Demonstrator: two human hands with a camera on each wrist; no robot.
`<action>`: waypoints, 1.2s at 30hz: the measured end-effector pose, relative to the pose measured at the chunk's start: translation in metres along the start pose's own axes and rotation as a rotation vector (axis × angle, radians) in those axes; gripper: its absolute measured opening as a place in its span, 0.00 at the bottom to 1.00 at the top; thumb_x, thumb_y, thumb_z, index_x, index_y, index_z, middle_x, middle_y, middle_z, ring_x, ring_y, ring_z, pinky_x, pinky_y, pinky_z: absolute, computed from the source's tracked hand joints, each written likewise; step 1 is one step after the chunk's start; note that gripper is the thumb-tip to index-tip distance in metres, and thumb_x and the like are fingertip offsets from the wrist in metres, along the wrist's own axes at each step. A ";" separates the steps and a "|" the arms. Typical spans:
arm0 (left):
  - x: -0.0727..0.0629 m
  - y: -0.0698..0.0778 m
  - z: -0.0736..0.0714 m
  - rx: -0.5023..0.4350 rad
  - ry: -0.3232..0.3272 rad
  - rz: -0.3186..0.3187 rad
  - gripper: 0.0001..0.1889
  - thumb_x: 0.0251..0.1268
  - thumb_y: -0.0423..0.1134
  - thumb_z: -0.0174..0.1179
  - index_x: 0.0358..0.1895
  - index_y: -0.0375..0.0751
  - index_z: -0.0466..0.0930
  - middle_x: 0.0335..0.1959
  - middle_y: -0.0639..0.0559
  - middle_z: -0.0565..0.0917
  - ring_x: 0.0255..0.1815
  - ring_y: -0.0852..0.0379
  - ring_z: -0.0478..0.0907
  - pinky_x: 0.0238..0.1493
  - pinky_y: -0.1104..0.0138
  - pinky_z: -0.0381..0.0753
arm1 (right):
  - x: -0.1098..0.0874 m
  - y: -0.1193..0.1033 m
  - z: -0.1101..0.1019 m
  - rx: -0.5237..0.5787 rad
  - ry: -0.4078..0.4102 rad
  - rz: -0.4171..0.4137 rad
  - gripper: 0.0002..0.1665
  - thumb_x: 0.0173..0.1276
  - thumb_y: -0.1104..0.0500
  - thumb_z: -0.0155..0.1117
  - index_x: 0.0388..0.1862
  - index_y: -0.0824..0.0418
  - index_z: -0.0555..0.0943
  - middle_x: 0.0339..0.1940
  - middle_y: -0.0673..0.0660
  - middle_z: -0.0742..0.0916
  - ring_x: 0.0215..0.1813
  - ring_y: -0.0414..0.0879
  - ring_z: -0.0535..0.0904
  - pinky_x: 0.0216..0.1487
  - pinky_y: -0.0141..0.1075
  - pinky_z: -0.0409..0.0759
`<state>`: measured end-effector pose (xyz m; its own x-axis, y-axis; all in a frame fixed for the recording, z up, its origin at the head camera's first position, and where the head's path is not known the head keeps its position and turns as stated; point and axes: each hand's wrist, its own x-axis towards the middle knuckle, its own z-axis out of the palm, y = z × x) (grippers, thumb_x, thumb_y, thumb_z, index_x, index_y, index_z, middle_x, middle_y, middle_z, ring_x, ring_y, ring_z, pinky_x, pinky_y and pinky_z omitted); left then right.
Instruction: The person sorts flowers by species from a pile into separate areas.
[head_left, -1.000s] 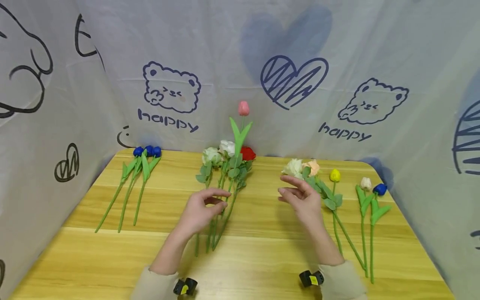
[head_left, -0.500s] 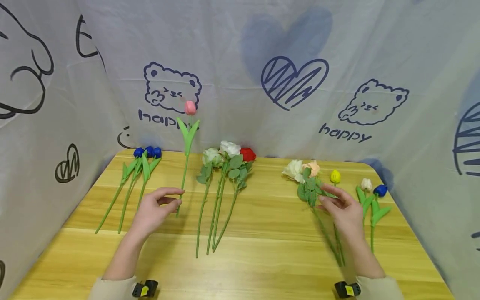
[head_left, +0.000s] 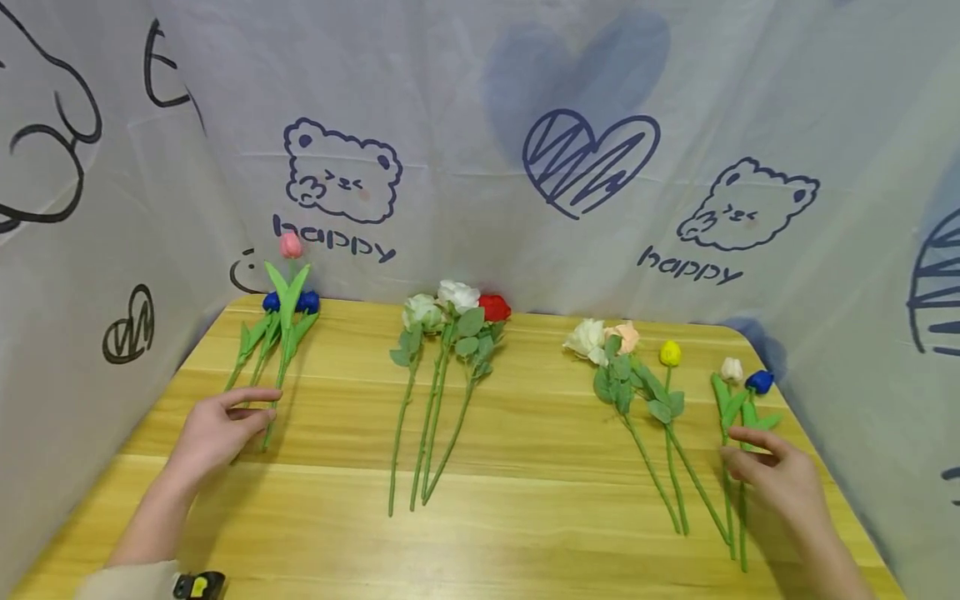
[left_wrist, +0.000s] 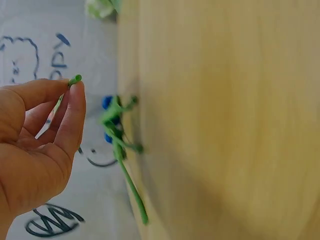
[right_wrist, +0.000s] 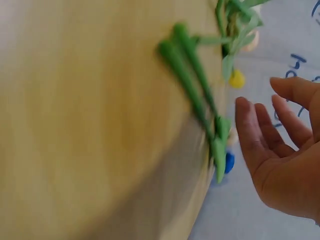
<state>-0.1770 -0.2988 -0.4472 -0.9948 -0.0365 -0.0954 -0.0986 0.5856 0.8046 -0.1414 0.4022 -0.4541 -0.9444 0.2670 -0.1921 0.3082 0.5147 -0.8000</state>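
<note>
1. One long-stemmed, green-leaved pink tulip (head_left: pixel 288 312) is pinched in the left hand (head_left: pixel 213 431), above blue-headed tulips (head_left: pixel 308 302).
2. From afar I see the right hand (head_left: pixel 783 479), thumb and fingers apart, near a white-headed tulip (head_left: pixel 732 370).

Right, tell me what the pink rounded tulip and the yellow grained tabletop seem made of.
The pink rounded tulip: probably plastic or foam, smooth; evenly coloured, green stem ending bluntly. The yellow grained tabletop: wood or printed laminate, I can't tell which, satin; streaky grain, soft sheen.
</note>
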 end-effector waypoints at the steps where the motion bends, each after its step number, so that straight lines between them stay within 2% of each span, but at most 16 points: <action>1: 0.001 -0.004 -0.004 0.012 -0.005 -0.009 0.24 0.79 0.43 0.60 0.70 0.34 0.77 0.57 0.32 0.85 0.43 0.53 0.87 0.32 0.63 0.80 | 0.001 0.004 -0.003 -0.037 -0.013 0.011 0.39 0.75 0.44 0.68 0.74 0.66 0.73 0.56 0.60 0.88 0.39 0.33 0.86 0.42 0.35 0.88; 2: 0.002 -0.008 -0.007 0.014 -0.013 -0.021 0.24 0.79 0.43 0.60 0.70 0.34 0.77 0.55 0.32 0.86 0.42 0.53 0.86 0.31 0.63 0.78 | 0.001 0.008 -0.006 -0.059 -0.025 0.013 0.39 0.75 0.45 0.68 0.74 0.68 0.72 0.60 0.66 0.86 0.39 0.32 0.86 0.42 0.36 0.88; 4: 0.003 -0.014 -0.011 0.016 -0.028 -0.032 0.24 0.79 0.42 0.60 0.70 0.32 0.76 0.55 0.31 0.86 0.40 0.55 0.86 0.32 0.63 0.79 | 0.003 0.015 -0.009 -0.090 -0.041 0.012 0.39 0.75 0.48 0.68 0.73 0.72 0.72 0.66 0.71 0.81 0.39 0.29 0.84 0.42 0.37 0.89; 6: 0.004 -0.019 -0.014 0.010 -0.041 -0.035 0.24 0.79 0.40 0.60 0.70 0.30 0.76 0.56 0.29 0.85 0.39 0.56 0.85 0.33 0.64 0.82 | 0.003 0.021 -0.013 -0.121 -0.054 0.000 0.38 0.74 0.50 0.70 0.71 0.74 0.73 0.66 0.72 0.81 0.39 0.25 0.82 0.41 0.38 0.89; 13: 0.009 -0.029 -0.018 0.027 -0.082 -0.047 0.21 0.76 0.35 0.61 0.65 0.26 0.78 0.65 0.24 0.76 0.41 0.58 0.86 0.39 0.67 0.88 | 0.001 0.031 -0.017 -0.193 -0.076 -0.030 0.37 0.70 0.51 0.74 0.67 0.75 0.77 0.57 0.69 0.87 0.36 0.27 0.82 0.37 0.35 0.88; 18: 0.010 -0.030 -0.017 0.024 -0.108 -0.043 0.20 0.76 0.33 0.61 0.64 0.24 0.79 0.64 0.23 0.76 0.44 0.56 0.86 0.41 0.67 0.88 | 0.001 0.032 -0.017 -0.233 -0.090 -0.050 0.34 0.70 0.51 0.74 0.65 0.73 0.79 0.55 0.69 0.88 0.37 0.36 0.85 0.36 0.35 0.87; 22: 0.010 -0.030 -0.017 0.020 -0.114 -0.047 0.19 0.76 0.32 0.60 0.64 0.23 0.78 0.64 0.23 0.76 0.45 0.55 0.86 0.41 0.66 0.89 | 0.003 0.030 -0.016 -0.315 -0.074 -0.072 0.34 0.69 0.50 0.75 0.65 0.70 0.80 0.57 0.69 0.87 0.45 0.50 0.88 0.39 0.34 0.85; 25: 0.010 -0.030 -0.018 0.023 -0.114 -0.050 0.19 0.77 0.32 0.60 0.64 0.23 0.78 0.64 0.23 0.76 0.44 0.54 0.86 0.41 0.65 0.89 | 0.005 0.028 -0.016 -0.330 -0.068 -0.062 0.34 0.67 0.52 0.75 0.65 0.70 0.80 0.58 0.69 0.87 0.51 0.56 0.87 0.40 0.34 0.85; 28: 0.010 -0.030 -0.018 0.024 -0.113 -0.054 0.19 0.76 0.32 0.60 0.64 0.23 0.78 0.64 0.22 0.76 0.44 0.54 0.86 0.41 0.65 0.89 | 0.006 0.026 -0.015 -0.332 -0.062 -0.046 0.33 0.66 0.54 0.75 0.66 0.70 0.80 0.57 0.68 0.87 0.50 0.54 0.87 0.40 0.34 0.84; 32: 0.011 -0.031 -0.017 0.024 -0.115 -0.060 0.20 0.76 0.32 0.60 0.64 0.23 0.78 0.64 0.22 0.76 0.45 0.53 0.87 0.42 0.65 0.89 | 0.007 0.025 -0.014 -0.349 -0.047 -0.041 0.33 0.63 0.55 0.73 0.65 0.68 0.81 0.56 0.67 0.86 0.43 0.46 0.87 0.41 0.34 0.81; 36: 0.011 -0.032 -0.018 0.026 -0.117 -0.062 0.20 0.76 0.33 0.60 0.64 0.23 0.78 0.64 0.22 0.76 0.45 0.52 0.87 0.42 0.65 0.89 | 0.006 0.026 -0.013 -0.272 -0.057 -0.021 0.34 0.64 0.57 0.72 0.67 0.70 0.79 0.60 0.72 0.84 0.37 0.41 0.87 0.38 0.34 0.85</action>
<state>-0.1855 -0.3323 -0.4638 -0.9768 0.0207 -0.2134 -0.1574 0.6064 0.7795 -0.1379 0.4282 -0.4685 -0.9536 0.2114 -0.2145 0.3004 0.7215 -0.6239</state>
